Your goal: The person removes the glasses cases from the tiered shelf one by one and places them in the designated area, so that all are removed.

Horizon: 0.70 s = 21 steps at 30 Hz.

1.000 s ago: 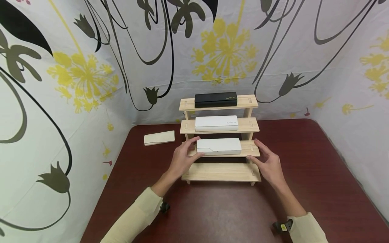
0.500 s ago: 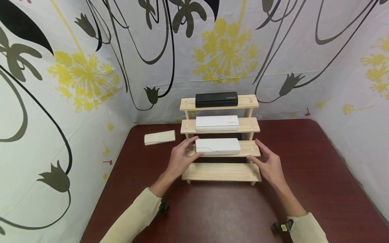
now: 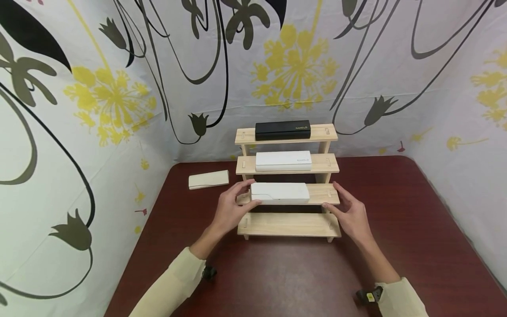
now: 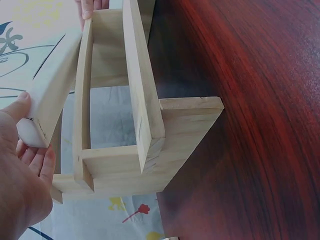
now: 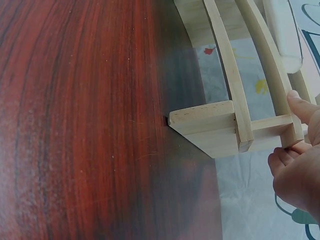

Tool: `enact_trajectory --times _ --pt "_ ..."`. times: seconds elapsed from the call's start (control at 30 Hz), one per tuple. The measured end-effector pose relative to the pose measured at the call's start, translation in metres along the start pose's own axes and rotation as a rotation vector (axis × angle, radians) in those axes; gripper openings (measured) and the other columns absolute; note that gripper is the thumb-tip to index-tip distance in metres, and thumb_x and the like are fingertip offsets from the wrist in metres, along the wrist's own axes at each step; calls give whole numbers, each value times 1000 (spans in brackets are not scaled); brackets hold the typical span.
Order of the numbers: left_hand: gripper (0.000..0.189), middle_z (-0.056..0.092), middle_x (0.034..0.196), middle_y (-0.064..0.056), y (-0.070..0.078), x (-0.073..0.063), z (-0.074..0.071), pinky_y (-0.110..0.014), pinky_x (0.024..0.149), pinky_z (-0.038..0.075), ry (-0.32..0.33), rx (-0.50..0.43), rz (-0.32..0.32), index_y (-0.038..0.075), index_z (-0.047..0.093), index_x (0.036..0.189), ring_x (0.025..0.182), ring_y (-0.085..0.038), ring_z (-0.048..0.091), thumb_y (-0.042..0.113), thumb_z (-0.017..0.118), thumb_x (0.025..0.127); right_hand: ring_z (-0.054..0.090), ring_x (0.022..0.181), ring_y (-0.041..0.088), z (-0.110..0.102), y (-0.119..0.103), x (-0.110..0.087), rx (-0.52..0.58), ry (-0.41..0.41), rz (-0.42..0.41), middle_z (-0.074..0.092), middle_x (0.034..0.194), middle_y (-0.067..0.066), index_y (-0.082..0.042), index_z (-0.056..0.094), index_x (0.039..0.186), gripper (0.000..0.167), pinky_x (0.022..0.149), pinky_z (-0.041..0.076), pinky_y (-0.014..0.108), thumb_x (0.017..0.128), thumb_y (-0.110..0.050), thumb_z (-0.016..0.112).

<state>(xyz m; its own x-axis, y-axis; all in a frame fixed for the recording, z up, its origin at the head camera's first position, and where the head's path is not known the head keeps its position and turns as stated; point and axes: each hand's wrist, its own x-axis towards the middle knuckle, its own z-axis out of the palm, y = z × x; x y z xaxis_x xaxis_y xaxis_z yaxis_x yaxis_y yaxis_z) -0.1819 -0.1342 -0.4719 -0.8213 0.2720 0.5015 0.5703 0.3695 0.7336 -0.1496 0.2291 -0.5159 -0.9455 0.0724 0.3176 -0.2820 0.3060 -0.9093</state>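
Two hands are working: my left hand is pinching the near white case, my right hand is steadying the wooden rack.
Left: thumb at the near side, fingers at the far side, spread only to the case's width at its left end; the case is sitting left of centre at the second shelf from the near side. Right: thumb and fingers are closing narrowly on that shelf's right end. For good handling, I should be using a light pinch, guiding the case parallel to the shelf edge and bracing evenly. The left wrist view is exposing the case's end face, which my hand is hiding from the head view; the right wrist view is revealing the slanting side panel.
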Motion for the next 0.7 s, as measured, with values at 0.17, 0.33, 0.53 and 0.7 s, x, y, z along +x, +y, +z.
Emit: enact_trajectory --times 0.17,0.33,0.53,0.7 --pt "61 72 131 -1 3 -3 -5 -48 92 60 7 -21 -12 17 68 142 120 -19 70 18 92 86 44 147 39 0 1 1 0 1 -9 49 159 20 -3 50 157 78 103 41 6 88 0 87" --pt "60 71 133 -2 3 -5 -9 -53 92 60 11 -51 -28 18 68 142 120 -21 70 18 91 87 45 146 38 0 1 1 -1 -1 -2 50 159 19 -5 51 157 78 102 41 6 88 -2 87" --pt "60 71 135 -2 5 -7 -15 -49 101 58 12 -58 -28 18 67 142 120 -21 70 17 91 87 45 146 39 -1 1 1 -11 -1 -5 50 159 19 -6 51 157 78 103 41 6 88 -2 87" --pt "61 70 137 -3 8 -9 -22 -48 103 57 13 -49 -29 17 66 143 121 -20 69 19 91 87 45 146 40 0 0 2 -12 0 -7 50 158 19 -5 51 157 77 102 41 5 88 -2 87"
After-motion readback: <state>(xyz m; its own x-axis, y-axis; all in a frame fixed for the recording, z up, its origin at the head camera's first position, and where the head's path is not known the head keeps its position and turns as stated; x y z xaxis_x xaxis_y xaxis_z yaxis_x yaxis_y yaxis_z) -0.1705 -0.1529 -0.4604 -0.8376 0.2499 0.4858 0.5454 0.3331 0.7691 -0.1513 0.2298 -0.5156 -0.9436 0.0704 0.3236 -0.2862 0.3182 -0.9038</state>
